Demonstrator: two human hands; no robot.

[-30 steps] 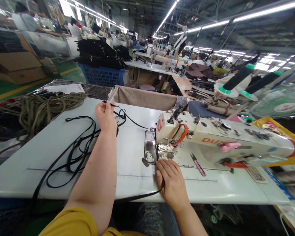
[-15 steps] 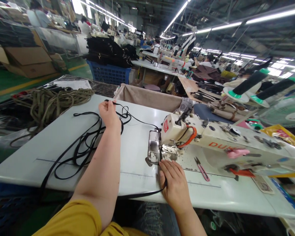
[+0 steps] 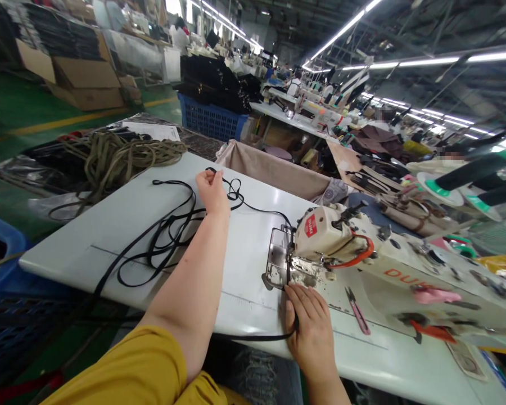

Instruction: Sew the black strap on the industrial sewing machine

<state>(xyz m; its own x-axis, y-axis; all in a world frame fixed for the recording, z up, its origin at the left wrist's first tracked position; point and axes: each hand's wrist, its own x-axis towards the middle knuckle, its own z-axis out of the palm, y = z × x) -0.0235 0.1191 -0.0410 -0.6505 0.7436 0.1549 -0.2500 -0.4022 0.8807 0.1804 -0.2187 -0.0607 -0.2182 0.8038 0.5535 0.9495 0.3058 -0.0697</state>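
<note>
black strap point(image 3: 167, 243) under right hand point(image 3: 310, 320), left hand point(image 3: 212, 193) pinching it

Coiled olive-green webbing point(image 3: 118, 163) heaped beyond the left edge of the white sewing table point(image 3: 67, 253) (tangled); pink-handled steel snips point(image 3: 356, 311) near its front edge; beige cloth bin point(image 3: 270, 169) along the back edge.

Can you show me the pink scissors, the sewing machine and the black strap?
Pink thread snips point(image 3: 357, 318): head view, on the pink handle.
Sewing machine point(image 3: 322, 239): head view, on the cream head casing.
Black strap point(image 3: 261, 338): head view, on its lower stretch.
</note>
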